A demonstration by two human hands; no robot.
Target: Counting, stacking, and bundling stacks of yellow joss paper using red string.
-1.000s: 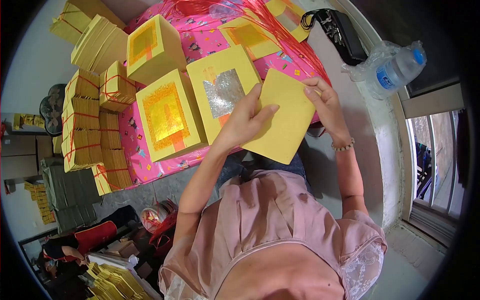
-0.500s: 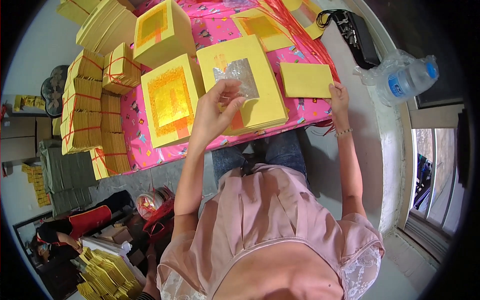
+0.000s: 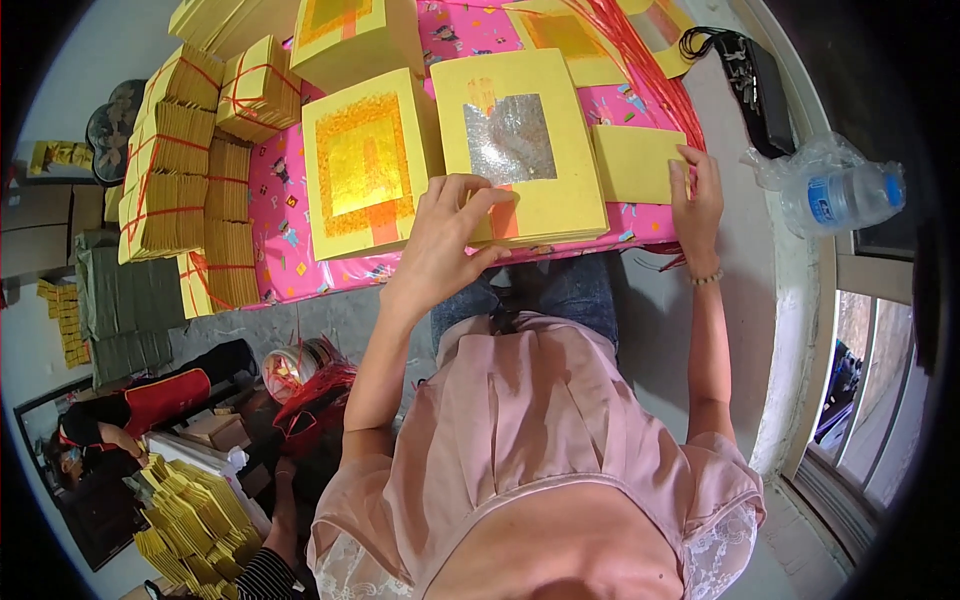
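Note:
A thick stack of yellow paper sheets (image 3: pixel 580 180) with a silver square and an orange stripe on top lies in front of me. My left hand (image 3: pixel 445 235) is at its near left corner, index finger over the top sheet and thumb apart below the edge. To the stack's right a smaller yellow paper bundle (image 3: pixel 637 165) lies flat. My right hand (image 3: pixel 698 200) is at that bundle's right edge, fingers stretched and thumb apart, touching it. Left of the silver-marked stack stands another stack with a gold square (image 3: pixel 362 165).
Bundles tied with red string (image 3: pixel 165 220) pile up at the table's left. Red strings (image 3: pixel 650 70) hang across the far right of the pink tablecloth (image 3: pixel 275 225). A plastic bottle (image 3: pixel 850 200) and a black pouch (image 3: pixel 765 95) lie on the right ledge. Another person (image 3: pixel 150 405) is at lower left.
My left hand has moved from over the silver square down to the stack's near edge. The right hand's pinch on the small bundle's corner has loosened, and the bundle lies flat against the stack.

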